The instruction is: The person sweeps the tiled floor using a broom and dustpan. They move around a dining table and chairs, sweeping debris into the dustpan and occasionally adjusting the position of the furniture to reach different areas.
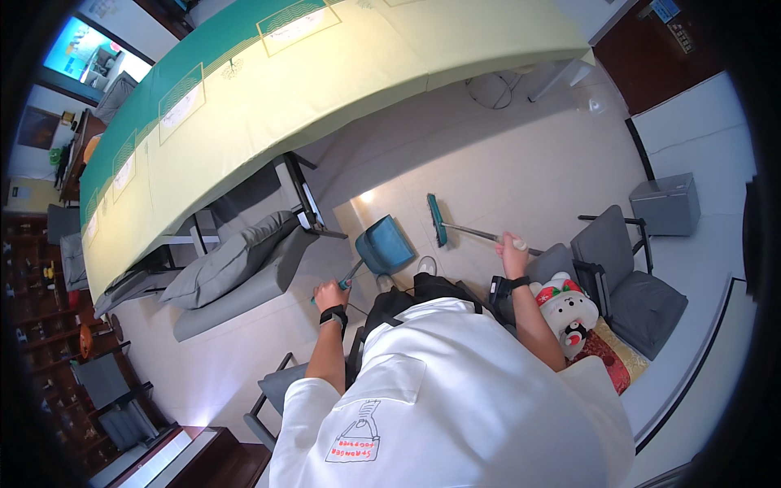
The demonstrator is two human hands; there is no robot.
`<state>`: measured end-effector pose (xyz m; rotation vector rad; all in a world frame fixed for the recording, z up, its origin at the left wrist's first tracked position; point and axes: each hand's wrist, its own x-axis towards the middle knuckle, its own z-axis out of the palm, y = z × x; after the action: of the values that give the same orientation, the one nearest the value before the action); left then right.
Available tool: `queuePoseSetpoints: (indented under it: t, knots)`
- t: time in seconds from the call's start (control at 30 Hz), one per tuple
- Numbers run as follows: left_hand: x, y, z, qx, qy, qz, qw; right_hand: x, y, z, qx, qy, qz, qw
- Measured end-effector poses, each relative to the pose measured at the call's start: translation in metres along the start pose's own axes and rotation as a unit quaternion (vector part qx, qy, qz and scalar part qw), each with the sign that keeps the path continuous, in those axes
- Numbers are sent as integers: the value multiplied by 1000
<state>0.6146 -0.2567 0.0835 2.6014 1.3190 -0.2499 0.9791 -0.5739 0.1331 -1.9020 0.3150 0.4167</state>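
My left hand (332, 294) grips the handle of a teal dustpan (385, 245), whose pan is in front of my shoes. In my right hand (512, 253) is the pale grip of a broom; its metal pole runs left to a teal broom head (435, 219) with dark bristles. The broom head is on the tiled floor (390, 168), a short way right of the dustpan and apart from it. Dust or litter on the tiles is too small to make out.
A long table with a yellow and green cloth (341, 79) spans the far side. Ahead on the left is a grey cushioned chair (244, 268). At right are grey armchairs (640, 299), a white plush bear (564, 308) and a grey bin (666, 204). Cables (491, 91) lie under the table.
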Motion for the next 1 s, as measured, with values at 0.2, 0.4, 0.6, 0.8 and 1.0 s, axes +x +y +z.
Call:
queuePoseSetpoints:
  t: [0.2,0.4,0.6,0.8,1.0]
  knots:
    - [36,2,12,-14,-44,37,998,-29,9,-16,-6,37,-7,999]
    - [50,0,19,-16,-35,55,998,-47,7,-14,-18,60,-47,997]
    - [57,-1,35,-12,-48,55,997,-40,10,-20,-31,40,-48,998]
    - [54,-2,51,-14,-44,41,998,-7,-3,-23,-28,-15,-47,998]
    - [54,-9,62,-28,-53,12,998,6,-26,-11,-67,-33,-48,996]
